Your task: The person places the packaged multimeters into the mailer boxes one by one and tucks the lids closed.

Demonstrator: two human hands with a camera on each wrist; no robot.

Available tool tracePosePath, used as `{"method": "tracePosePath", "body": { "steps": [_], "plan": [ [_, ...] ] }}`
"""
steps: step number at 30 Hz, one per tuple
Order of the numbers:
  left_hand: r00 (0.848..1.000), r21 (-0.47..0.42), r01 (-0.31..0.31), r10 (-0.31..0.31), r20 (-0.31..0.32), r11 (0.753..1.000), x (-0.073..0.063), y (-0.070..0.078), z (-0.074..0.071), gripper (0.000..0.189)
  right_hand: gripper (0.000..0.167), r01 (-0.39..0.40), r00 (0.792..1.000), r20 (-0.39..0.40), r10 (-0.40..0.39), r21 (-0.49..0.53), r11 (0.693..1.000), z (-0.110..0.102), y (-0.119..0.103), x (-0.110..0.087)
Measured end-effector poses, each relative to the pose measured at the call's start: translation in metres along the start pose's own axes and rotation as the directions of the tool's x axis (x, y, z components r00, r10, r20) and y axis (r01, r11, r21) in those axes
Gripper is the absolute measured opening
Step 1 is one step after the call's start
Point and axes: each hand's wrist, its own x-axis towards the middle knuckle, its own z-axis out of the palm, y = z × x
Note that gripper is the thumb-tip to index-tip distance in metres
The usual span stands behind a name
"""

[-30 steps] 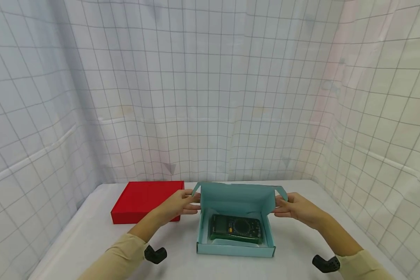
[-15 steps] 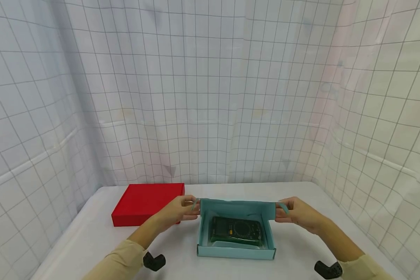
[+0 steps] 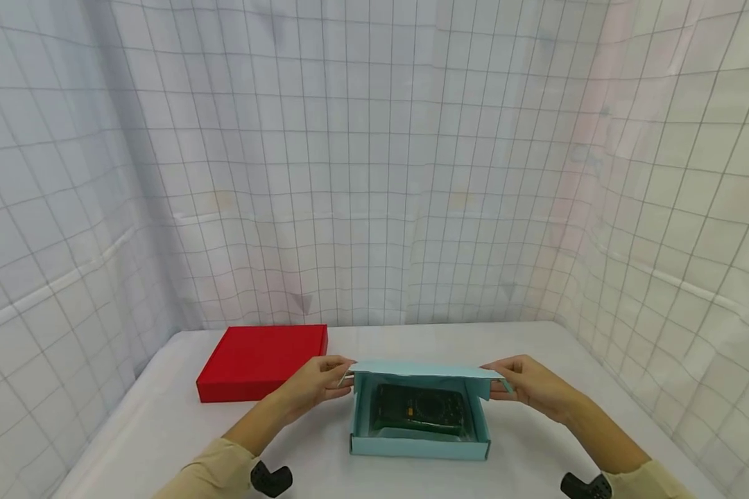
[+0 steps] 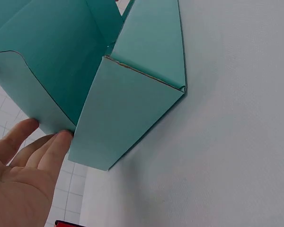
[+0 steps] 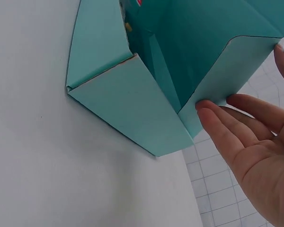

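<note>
A teal cardboard box (image 3: pixel 419 448) sits on the white table, its lid (image 3: pixel 421 369) tilted partway down over the inside. Within it lies a dark green multimeter (image 3: pixel 419 409) with a dial, in what looks like clear wrapping. My left hand (image 3: pixel 320 381) holds the lid's left corner, and its fingertips press the side flap (image 4: pixel 33 90) in the left wrist view. At the opposite corner my right hand (image 3: pixel 527 383) holds the lid likewise. In the right wrist view its fingers (image 5: pixel 217 123) rest on the other side flap (image 5: pixel 234 66), with the thumb near the lid's front edge.
A closed red box (image 3: pixel 262 362) lies on the table (image 3: pixel 143 443) just behind and left of my left hand. White grid-patterned curtains (image 3: pixel 374 173) enclose the back and both sides. A small black device (image 3: pixel 271 479) sits at each wrist.
The lid has swung from nearly upright down and forward, now shading the multimeter. Both hands have come down a little with it. The boxes have stayed in place.
</note>
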Motion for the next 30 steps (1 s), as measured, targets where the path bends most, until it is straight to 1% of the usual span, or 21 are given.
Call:
{"method": "tracePosePath", "body": {
  "steps": [4, 7, 9, 13, 17, 24, 30],
  "plan": [
    [0.999, 0.066, 0.024, -0.022, -0.035, 0.998, -0.004, 0.002, 0.003, 0.049, 0.041, -0.008, 1.000, -0.004, 0.008, -0.006, 1.000, 0.002, 0.001, -0.002],
    [0.998, 0.114, 0.039, -0.034, -0.044, 0.993, -0.006, 0.002, 0.005, 0.048, 0.046, -0.016, 1.000, -0.001, 0.016, -0.007, 1.000, 0.003, 0.004, -0.003],
    [0.998, 0.142, 0.038, -0.032, -0.045, 0.989, -0.007, 0.002, 0.006, 0.047, 0.048, -0.017, 1.000, -0.001, 0.017, -0.012, 1.000, 0.003, 0.006, -0.003],
    [0.998, 0.182, 0.047, -0.040, -0.044, 0.982, -0.007, 0.002, 0.007, 0.050, 0.049, -0.032, 0.999, -0.007, 0.032, -0.025, 0.999, 0.003, 0.010, -0.005],
    [0.998, 0.223, 0.058, -0.048, -0.051, 0.973, -0.010, 0.003, 0.010, 0.051, 0.049, -0.043, 0.999, -0.006, 0.043, -0.046, 0.998, 0.005, 0.010, -0.008],
    [0.997, 0.218, 0.071, -0.063, -0.046, 0.973, -0.014, -0.001, 0.008, 0.053, 0.050, -0.046, 0.999, -0.006, 0.046, -0.058, 0.997, 0.008, 0.012, -0.011],
    [0.997, 0.212, 0.078, -0.076, -0.021, 0.974, -0.016, -0.001, 0.006, 0.052, 0.053, -0.025, 1.000, 0.000, 0.025, -0.116, 0.993, 0.011, 0.014, -0.012]
  ]
}}
